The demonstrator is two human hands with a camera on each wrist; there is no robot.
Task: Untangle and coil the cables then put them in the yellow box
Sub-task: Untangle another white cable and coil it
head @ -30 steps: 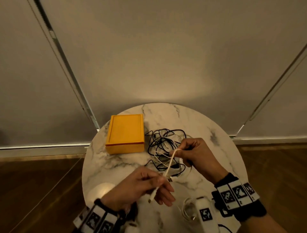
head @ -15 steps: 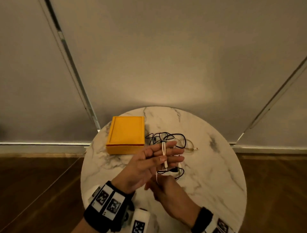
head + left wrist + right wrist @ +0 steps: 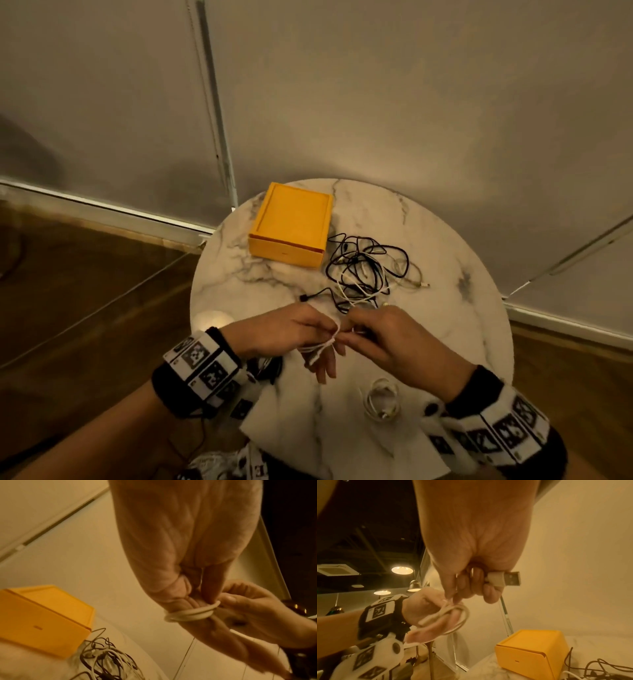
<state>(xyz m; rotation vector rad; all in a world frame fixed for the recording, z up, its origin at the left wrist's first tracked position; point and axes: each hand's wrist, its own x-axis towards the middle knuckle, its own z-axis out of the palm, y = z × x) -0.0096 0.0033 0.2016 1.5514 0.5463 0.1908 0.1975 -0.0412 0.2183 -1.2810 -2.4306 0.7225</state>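
Fingers (image 3: 192, 609) of left hand (image 3: 284, 332) looped in white cable (image 3: 190, 613); right hand (image 3: 387, 339) curled, USB plug (image 3: 506, 580) clamped, hidden from head view.

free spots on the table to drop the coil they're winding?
Bare marble right of the cable tangle toward the table rim, and left of the yellow box, near side. Crowded: tangle beside the box; a coiled white cable lies under the right hand.
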